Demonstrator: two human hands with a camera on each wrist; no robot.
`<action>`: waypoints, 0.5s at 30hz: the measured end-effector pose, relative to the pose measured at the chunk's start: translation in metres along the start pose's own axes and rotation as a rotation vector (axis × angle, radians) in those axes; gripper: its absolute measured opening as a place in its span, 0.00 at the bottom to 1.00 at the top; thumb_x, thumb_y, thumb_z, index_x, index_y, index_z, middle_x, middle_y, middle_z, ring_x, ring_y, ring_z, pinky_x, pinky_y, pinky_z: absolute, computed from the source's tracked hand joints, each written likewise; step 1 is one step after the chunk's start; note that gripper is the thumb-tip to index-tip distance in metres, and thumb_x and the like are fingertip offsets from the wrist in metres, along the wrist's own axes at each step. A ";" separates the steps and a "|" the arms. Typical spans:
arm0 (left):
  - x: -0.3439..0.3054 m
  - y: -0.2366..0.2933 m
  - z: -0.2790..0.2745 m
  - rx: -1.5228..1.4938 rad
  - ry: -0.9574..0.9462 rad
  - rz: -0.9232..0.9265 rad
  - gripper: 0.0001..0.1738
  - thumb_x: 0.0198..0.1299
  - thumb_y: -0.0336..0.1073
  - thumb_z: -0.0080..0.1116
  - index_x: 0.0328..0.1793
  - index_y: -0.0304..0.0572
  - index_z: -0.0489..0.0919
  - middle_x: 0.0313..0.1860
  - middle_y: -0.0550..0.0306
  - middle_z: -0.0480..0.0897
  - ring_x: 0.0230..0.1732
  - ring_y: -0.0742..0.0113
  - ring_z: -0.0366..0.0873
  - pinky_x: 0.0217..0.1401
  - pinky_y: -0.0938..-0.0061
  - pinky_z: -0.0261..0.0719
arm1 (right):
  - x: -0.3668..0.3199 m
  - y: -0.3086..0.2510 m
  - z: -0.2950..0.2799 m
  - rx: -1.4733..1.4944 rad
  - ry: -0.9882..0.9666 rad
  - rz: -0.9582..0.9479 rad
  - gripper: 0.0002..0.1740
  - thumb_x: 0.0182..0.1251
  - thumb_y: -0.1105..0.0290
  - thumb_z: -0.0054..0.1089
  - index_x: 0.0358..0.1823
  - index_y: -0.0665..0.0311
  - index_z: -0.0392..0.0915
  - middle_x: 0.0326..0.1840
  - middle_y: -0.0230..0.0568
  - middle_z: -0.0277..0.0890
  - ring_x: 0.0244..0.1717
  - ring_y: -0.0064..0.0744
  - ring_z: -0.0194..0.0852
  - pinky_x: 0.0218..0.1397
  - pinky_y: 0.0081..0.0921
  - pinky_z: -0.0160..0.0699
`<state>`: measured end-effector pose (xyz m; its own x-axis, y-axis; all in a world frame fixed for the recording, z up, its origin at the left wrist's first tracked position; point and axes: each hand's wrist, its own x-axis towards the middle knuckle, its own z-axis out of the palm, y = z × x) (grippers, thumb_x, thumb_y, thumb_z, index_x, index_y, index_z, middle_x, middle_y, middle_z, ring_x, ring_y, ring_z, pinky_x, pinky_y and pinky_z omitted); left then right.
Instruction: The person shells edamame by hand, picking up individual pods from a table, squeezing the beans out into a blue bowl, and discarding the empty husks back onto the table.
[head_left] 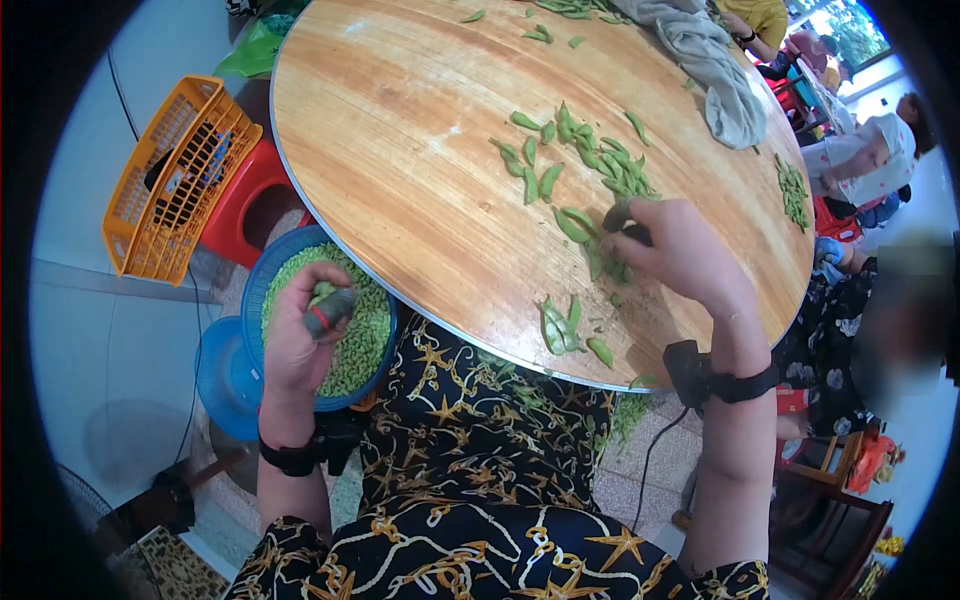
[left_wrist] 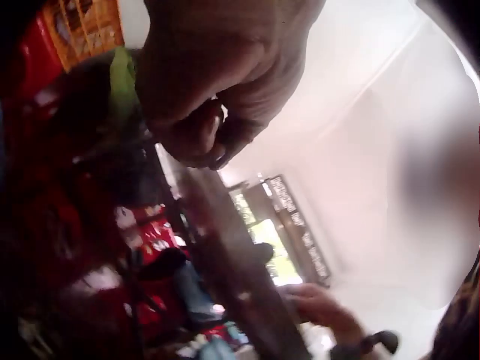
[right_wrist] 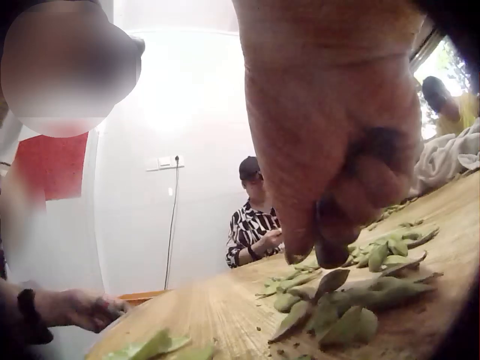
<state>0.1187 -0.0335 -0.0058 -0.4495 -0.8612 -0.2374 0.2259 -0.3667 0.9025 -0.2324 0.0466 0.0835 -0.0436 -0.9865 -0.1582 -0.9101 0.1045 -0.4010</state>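
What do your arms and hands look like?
Short black sleeves with gold chains and starfish; straps with black boxes on both wrists; a cable by the right one. Dark finger covers on right hand and left hand, the left's red-banded.

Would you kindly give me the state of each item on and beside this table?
Left hand: curled round a green piece
Right hand: fingers bent down at the pods, grip unclear
Pods: loosely heaped and scattered
Blue basket: holding many shelled beans
Grey cloth: crumpled
Orange basket: upper side open
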 end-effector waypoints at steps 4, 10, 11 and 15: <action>0.001 -0.019 -0.048 1.357 0.025 0.193 0.17 0.49 0.25 0.58 0.48 0.37 0.76 0.45 0.48 0.78 0.45 0.54 0.78 0.47 0.72 0.75 | 0.004 -0.020 0.004 -0.183 0.090 0.084 0.13 0.57 0.61 0.58 0.32 0.65 0.76 0.25 0.52 0.76 0.31 0.50 0.76 0.36 0.41 0.74; -0.010 0.002 0.005 1.313 0.233 0.464 0.15 0.50 0.25 0.58 0.46 0.37 0.78 0.45 0.46 0.79 0.47 0.53 0.77 0.51 0.69 0.73 | 0.005 -0.027 0.040 -0.406 0.243 -0.094 0.06 0.55 0.69 0.53 0.27 0.65 0.72 0.20 0.47 0.76 0.24 0.45 0.78 0.26 0.38 0.77; -0.011 0.009 0.021 1.111 0.245 0.497 0.14 0.51 0.24 0.57 0.45 0.36 0.78 0.43 0.47 0.79 0.45 0.56 0.77 0.49 0.71 0.73 | 0.004 -0.029 0.041 -0.426 0.227 -0.114 0.05 0.55 0.71 0.51 0.28 0.65 0.72 0.20 0.47 0.76 0.24 0.45 0.78 0.26 0.37 0.77; -0.006 0.007 0.071 0.853 -0.011 0.605 0.13 0.53 0.24 0.57 0.47 0.35 0.77 0.40 0.53 0.77 0.40 0.66 0.76 0.42 0.76 0.73 | -0.007 -0.031 0.039 -0.453 0.209 -0.151 0.04 0.55 0.74 0.48 0.28 0.65 0.72 0.19 0.47 0.76 0.23 0.46 0.78 0.25 0.35 0.77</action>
<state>0.0614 -0.0058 0.0272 -0.4733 -0.8135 0.3378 -0.2672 0.4981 0.8249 -0.1881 0.0548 0.0612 0.0626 -0.9954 0.0730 -0.9977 -0.0604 0.0321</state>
